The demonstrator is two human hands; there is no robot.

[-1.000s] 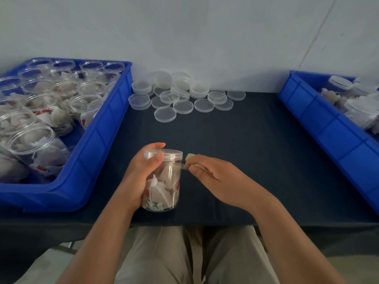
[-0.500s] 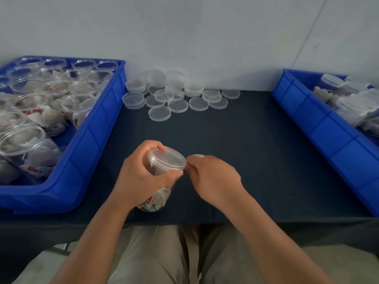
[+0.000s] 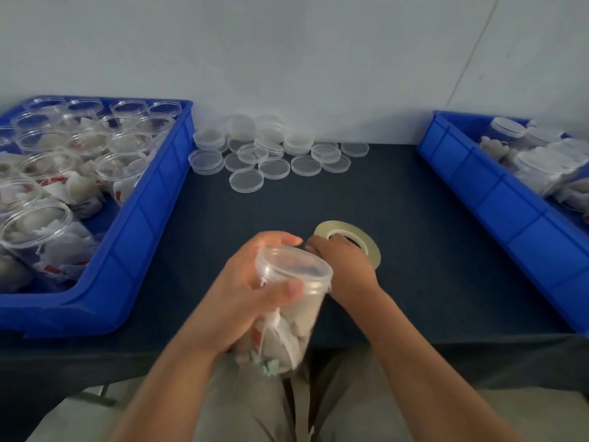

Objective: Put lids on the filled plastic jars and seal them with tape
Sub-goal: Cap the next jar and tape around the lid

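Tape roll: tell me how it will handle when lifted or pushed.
The tape roll is a thin, wide ring, so probably light and stiff. On edge it would likely roll; flat on the table it should stay put. Fingers of the right hand reach into its open core, seemingly an easy hold.

The light is soft, even and a little dim, with a cool grey cast, and no single source shows. It leaves no hard shadows on the dark table (image 3: 414,250), and the pale wall (image 3: 287,59) is flatly lit. Faint glints sit on the clear lids (image 3: 271,154) at the far edge and on the tape roll (image 3: 347,226). Motion blur smears the jar (image 3: 287,314) and the left hand (image 3: 242,295) near the camera. Wide-angle distortion bows the left bin (image 3: 153,224) and the right bin (image 3: 497,199). Detail is soft throughout.
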